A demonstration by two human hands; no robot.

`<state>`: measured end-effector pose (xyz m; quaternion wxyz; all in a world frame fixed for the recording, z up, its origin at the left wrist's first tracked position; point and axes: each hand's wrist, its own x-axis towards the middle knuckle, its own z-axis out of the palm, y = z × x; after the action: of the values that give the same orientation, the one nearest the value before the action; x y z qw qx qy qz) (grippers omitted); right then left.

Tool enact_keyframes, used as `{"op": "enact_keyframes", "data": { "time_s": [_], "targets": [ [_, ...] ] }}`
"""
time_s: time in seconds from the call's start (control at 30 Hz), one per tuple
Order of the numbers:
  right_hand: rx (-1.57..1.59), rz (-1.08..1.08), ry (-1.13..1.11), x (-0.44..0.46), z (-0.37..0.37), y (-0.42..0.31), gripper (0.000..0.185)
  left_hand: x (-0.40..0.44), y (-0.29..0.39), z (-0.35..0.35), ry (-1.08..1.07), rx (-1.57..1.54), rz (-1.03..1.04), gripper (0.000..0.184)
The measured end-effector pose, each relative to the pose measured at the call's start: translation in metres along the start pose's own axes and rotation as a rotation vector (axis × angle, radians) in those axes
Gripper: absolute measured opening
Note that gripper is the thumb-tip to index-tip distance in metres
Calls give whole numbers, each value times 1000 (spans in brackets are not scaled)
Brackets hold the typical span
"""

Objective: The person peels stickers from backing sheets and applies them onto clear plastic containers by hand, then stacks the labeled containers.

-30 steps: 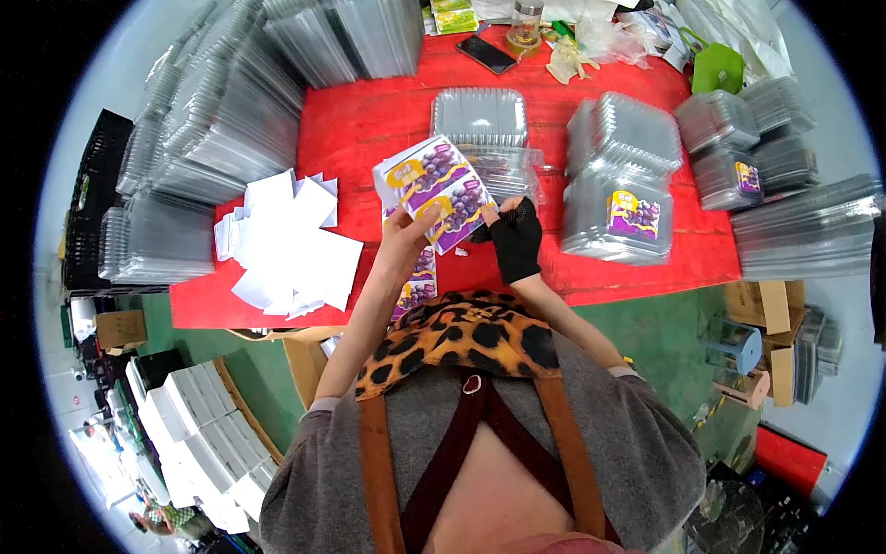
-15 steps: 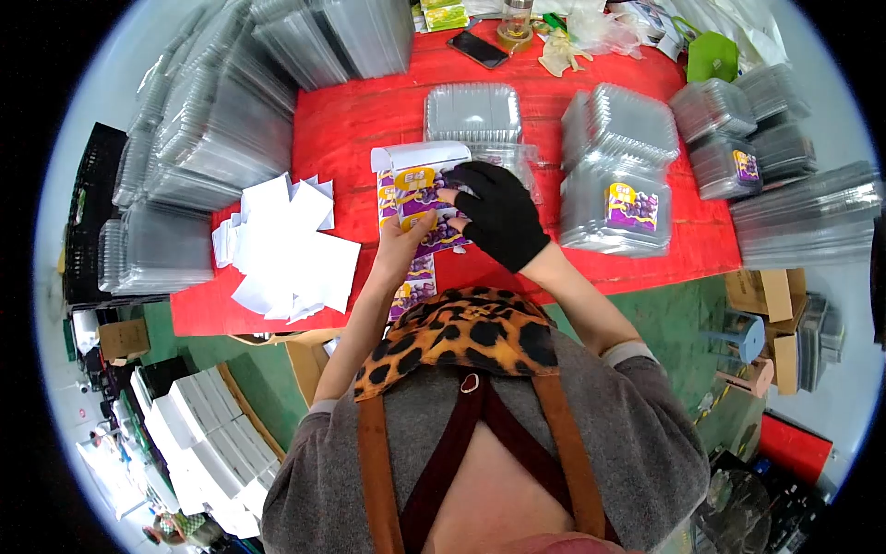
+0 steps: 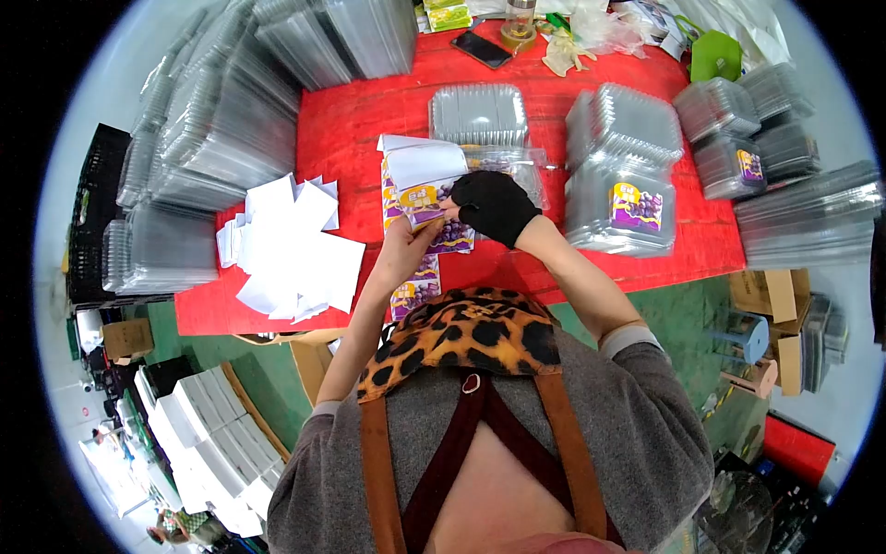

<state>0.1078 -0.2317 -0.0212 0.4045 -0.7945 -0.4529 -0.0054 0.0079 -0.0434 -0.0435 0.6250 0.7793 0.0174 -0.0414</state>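
Observation:
Printed grape label sheets lie in front of me on the red table. My left hand is bare and pinches the near edge of a label sheet. At that sheet's right side is my right hand in a black fingerless glove, its fingertips closed on the sheet's edge. The white back of the sheet's far part shows, curled over. Behind the hands sits a clear plastic container. To the right stands a container stack with a grape label on it.
White paper sheets are heaped on the left of the red table. Tall stacks of clear containers stand behind them. A phone, tape roll and glove lie at the back. More containers stand at right.
The label sheet has come down from a raised, tilted position to near the table, its far part now curled over. My right hand swept over it, then its fingers closed at the sheet's right edge.

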Motion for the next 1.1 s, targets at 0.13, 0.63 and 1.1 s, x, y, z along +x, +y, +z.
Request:
{"op": "enact_keyframes", "data": {
  "time_s": [0.13,0.63,1.1],
  "targets": [
    [119,44,122,-3,-5,2,18,4,-8,-1,27,23,49,23],
    [366,5,20,-86,-71,-17,17,25,14,-29,-112,-1590,-416,47],
    [-115,136,418,-77,43,48,22,26,25,-24,-91,-1691,-396,47]
  ]
}}
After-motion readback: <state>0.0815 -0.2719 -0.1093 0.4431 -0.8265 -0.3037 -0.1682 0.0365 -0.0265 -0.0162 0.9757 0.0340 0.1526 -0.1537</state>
